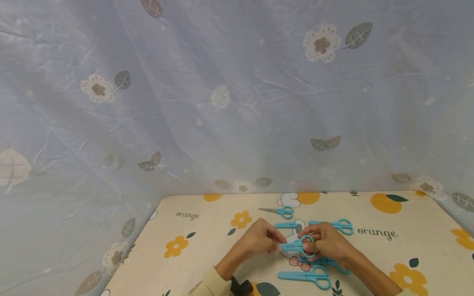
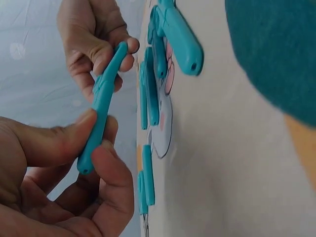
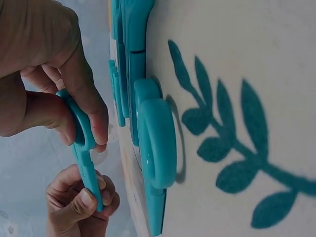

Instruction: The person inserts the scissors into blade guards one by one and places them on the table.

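Observation:
Both hands hold one pair of light-blue scissors [image 1: 309,246] above the table, its blades inside a matching blade cover [image 1: 288,247]. My left hand [image 1: 262,238] pinches the cover near its tip between thumb and fingers. At the other end, my right hand [image 1: 327,243] grips the finger loops. The left wrist view shows the cover [image 2: 102,111] edge-on, tilted between the two hands. Below the hands, two more covered scissors lie close by: one pair [image 1: 303,276] in front, another pair [image 1: 335,265] partly hidden behind the right hand.
Farther back lie bare-bladed scissors [image 1: 285,212], with a loose blade cover [image 1: 286,225] just in front. Another covered pair of scissors [image 1: 343,226] lies beyond the right hand. A patterned cloth [image 1: 207,230] covers the table; a printed curtain [image 1: 237,102] hangs behind it.

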Action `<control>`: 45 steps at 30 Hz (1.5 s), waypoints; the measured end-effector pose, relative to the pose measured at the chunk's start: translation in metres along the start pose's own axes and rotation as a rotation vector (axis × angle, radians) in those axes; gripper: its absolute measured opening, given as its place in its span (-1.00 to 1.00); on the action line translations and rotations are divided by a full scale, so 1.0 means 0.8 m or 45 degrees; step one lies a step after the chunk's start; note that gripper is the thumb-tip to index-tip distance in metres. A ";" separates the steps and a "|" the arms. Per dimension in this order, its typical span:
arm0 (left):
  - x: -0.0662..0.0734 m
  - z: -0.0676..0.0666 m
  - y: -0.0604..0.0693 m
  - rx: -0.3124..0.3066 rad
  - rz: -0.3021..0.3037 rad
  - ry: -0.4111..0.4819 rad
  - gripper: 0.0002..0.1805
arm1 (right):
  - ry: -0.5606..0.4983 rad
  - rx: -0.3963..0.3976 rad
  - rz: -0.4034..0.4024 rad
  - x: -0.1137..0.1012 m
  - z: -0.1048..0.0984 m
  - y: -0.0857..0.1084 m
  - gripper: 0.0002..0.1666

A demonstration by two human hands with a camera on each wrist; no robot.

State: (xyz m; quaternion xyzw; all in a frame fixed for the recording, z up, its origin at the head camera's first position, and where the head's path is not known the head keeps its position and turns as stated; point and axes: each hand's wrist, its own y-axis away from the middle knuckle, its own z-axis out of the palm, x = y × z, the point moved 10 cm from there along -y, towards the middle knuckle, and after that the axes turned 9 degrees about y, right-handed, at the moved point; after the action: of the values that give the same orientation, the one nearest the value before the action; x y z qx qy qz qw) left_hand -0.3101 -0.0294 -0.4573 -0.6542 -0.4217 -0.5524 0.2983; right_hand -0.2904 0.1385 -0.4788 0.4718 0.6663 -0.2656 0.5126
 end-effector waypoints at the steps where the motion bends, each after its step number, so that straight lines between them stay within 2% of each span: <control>1: 0.000 0.000 0.000 -0.002 -0.003 -0.008 -0.79 | 0.002 0.006 0.005 0.000 0.000 0.000 -0.53; 6: 0.001 -0.003 0.000 -0.021 -0.039 -0.023 -0.82 | -0.003 0.010 0.021 0.003 0.001 -0.001 -0.52; 16: -0.003 -0.009 0.003 -0.115 -0.111 -0.032 -0.84 | -0.072 -0.117 -0.023 0.003 0.009 -0.001 -0.45; 27: -0.005 -0.014 0.004 -0.176 -0.118 0.012 -0.85 | -0.057 -0.160 -0.049 0.000 0.011 -0.001 -0.39; 39: -0.010 -0.025 0.006 -0.183 -0.125 0.016 -0.83 | -0.036 -0.161 -0.078 -0.002 0.000 0.001 -0.37; 45: -0.009 -0.040 0.010 -0.158 -0.129 -0.035 -0.83 | -0.069 -0.178 -0.065 0.005 -0.007 0.003 -0.41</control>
State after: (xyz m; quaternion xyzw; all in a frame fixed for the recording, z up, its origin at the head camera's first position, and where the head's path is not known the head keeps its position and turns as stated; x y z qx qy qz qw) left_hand -0.3180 -0.0619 -0.4569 -0.6569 -0.4233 -0.5826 0.2232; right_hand -0.2913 0.1459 -0.4807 0.4102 0.6810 -0.2442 0.5553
